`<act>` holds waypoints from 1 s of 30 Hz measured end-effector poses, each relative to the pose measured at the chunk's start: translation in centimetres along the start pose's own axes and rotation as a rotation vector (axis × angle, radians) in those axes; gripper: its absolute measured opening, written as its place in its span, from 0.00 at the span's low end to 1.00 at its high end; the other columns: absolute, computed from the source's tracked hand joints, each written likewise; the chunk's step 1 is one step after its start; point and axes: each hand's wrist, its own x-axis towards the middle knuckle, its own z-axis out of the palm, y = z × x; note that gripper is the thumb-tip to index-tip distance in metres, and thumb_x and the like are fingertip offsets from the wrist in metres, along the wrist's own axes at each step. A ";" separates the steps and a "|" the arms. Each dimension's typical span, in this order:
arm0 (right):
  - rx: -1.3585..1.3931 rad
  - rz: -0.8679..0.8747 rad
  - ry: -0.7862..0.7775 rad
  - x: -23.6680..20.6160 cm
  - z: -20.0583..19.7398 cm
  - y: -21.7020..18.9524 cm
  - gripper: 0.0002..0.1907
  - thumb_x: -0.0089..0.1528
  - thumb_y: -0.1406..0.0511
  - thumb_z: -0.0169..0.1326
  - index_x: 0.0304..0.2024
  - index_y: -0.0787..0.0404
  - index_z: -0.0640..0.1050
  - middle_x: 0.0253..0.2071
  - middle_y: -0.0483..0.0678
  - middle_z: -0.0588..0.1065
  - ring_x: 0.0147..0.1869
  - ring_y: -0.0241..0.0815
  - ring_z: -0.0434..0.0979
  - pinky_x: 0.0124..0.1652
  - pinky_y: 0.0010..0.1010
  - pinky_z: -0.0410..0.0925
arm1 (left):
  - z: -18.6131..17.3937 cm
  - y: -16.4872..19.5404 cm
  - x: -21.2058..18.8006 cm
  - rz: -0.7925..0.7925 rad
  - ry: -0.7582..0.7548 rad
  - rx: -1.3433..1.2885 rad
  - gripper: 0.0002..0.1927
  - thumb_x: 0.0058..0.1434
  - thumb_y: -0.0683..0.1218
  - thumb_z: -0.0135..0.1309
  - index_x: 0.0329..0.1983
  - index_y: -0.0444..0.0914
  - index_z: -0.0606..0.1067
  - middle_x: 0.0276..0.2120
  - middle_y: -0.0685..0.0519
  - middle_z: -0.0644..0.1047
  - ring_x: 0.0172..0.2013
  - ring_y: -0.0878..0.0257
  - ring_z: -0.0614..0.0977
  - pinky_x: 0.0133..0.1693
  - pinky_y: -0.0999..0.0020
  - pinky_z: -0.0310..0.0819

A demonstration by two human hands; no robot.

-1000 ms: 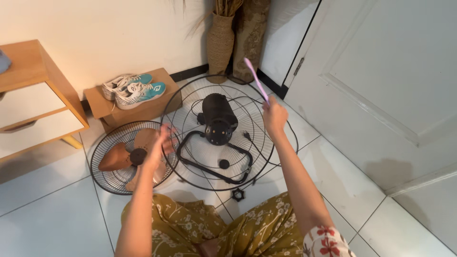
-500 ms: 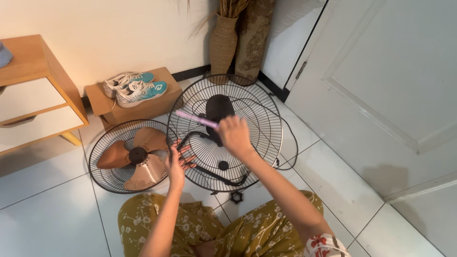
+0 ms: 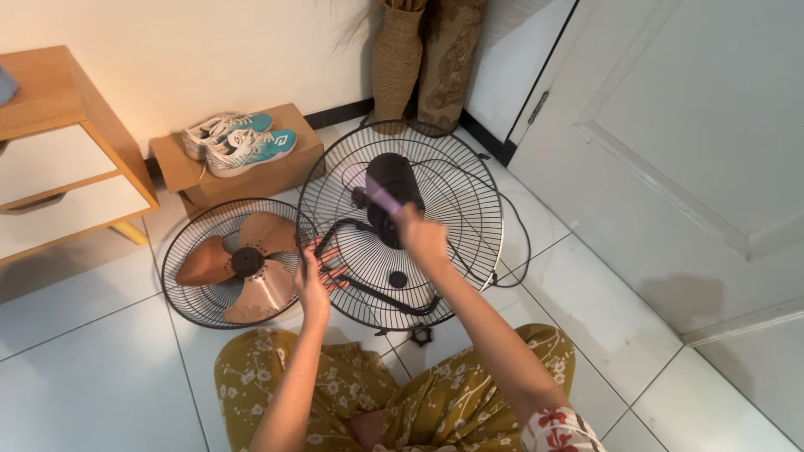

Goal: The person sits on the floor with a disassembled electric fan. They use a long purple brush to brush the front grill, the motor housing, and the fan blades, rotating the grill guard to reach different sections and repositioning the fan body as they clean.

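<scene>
A black fan body with its rear wire grille (image 3: 456,180) and dark motor housing (image 3: 396,186) lies on the white tiled floor in front of me. My right hand (image 3: 421,234) is over the grille, shut on a thin purple tool (image 3: 383,197) that points at the motor. My left hand (image 3: 314,274) rests with fingers spread on the grille's left rim. To the left lies the front grille (image 3: 188,295) with copper-coloured fan blades (image 3: 243,266) in it. A small black nut (image 3: 420,336) sits on the floor near my knees.
A cardboard box (image 3: 251,176) with a pair of white and teal shoes (image 3: 241,142) stands by the wall. A wooden drawer unit (image 3: 59,159) is at the left, woven vases (image 3: 396,59) at the back, a white door (image 3: 695,125) at the right.
My right hand has come down from raised, with the purple tool, onto the fan motor. My left hand has moved from the blade grille to the rim of the big grille.
</scene>
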 end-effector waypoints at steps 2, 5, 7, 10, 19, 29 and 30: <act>0.087 0.142 0.109 0.7 0.1 0.2 0.16 0.72 0.54 0.45 0.37 0.57 0.69 0.19 0.47 0.74 0.19 0.50 0.76 0.17 0.43 0.66 | 0.0 -0.1 0.2 0.014 0.008 0.014 0.33 0.73 0.63 0.42 0.66 0.32 0.70 0.52 0.45 0.78 0.40 0.60 0.83 0.31 0.64 0.83; -0.010 -0.047 -0.018 1.0 0.4 -0.4 0.16 0.68 0.53 0.44 0.37 0.58 0.69 0.15 0.47 0.73 0.16 0.46 0.76 0.17 0.40 0.66 | -0.6 -0.8 0.3 -0.100 0.004 -0.023 0.33 0.70 0.64 0.40 0.65 0.36 0.68 0.51 0.44 0.78 0.36 0.56 0.84 0.26 0.64 0.81; 0.017 -0.094 -0.117 0.8 0.6 -0.9 0.19 0.71 0.51 0.42 0.37 0.58 0.69 0.13 0.47 0.73 0.14 0.47 0.75 0.17 0.41 0.66 | -1.1 -1.5 0.6 -0.172 -0.013 -0.051 0.33 0.68 0.65 0.38 0.65 0.38 0.68 0.50 0.42 0.79 0.34 0.55 0.85 0.24 0.65 0.81; 0.060 0.060 -0.098 0.7 0.7 -1.3 0.19 0.74 0.52 0.40 0.38 0.59 0.69 0.14 0.47 0.73 0.13 0.48 0.74 0.15 0.42 0.65 | -1.5 -2.8 1.0 0.282 0.015 0.214 0.34 0.82 0.63 0.42 0.69 0.28 0.71 0.63 0.39 0.76 0.58 0.54 0.79 0.55 0.66 0.71; 0.083 0.068 -0.011 0.1 0.3 0.8 0.17 0.72 0.53 0.42 0.37 0.58 0.69 0.15 0.48 0.74 0.14 0.48 0.74 0.15 0.43 0.64 | -1.6 -2.6 0.9 0.111 0.032 0.201 0.36 0.77 0.65 0.40 0.66 0.28 0.70 0.59 0.42 0.76 0.56 0.56 0.78 0.52 0.69 0.74; 0.104 0.013 0.000 -2.0 0.2 1.0 0.16 0.71 0.54 0.46 0.38 0.59 0.70 0.15 0.49 0.73 0.15 0.50 0.74 0.16 0.44 0.65 | -0.1 -0.1 -0.9 0.037 -0.038 0.001 0.33 0.72 0.64 0.41 0.62 0.32 0.70 0.50 0.45 0.78 0.43 0.58 0.83 0.35 0.64 0.84; 0.101 0.089 0.013 -2.1 0.2 1.3 0.17 0.72 0.54 0.45 0.37 0.59 0.70 0.16 0.50 0.74 0.15 0.51 0.74 0.16 0.45 0.64 | -0.2 0.2 -1.0 -0.036 -0.029 -0.001 0.33 0.70 0.65 0.39 0.63 0.34 0.69 0.48 0.45 0.79 0.38 0.57 0.84 0.30 0.64 0.82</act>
